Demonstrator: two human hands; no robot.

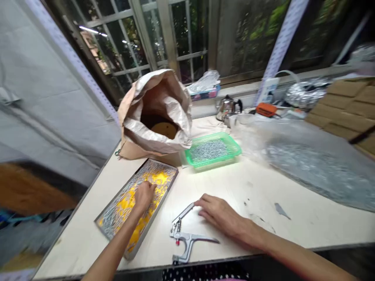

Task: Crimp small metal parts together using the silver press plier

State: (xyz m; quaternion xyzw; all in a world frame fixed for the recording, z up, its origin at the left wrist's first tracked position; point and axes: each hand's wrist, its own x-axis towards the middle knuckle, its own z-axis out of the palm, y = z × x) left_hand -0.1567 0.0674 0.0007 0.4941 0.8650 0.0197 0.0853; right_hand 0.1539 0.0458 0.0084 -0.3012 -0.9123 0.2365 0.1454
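Note:
My left hand is over a shallow metal tray, fingers curled together in a pinch. What it holds, if anything, is too small to make out. Many thin silvery metal pins lie loose across the tray's yellow bottom. My right hand rests palm down, fingers stretched out and thumb apart. Its fingertips touch the end of the upper handle of a grey metal hand pliers. That tool lies on the table with its handles spread and a small red part near its jaw.
A green plastic basket holds more small metal pieces. Behind the tray stands a large open paper sack. On the right lies a clear plastic bag of metal pieces, near stacked cardboard. A kettle stands by the window.

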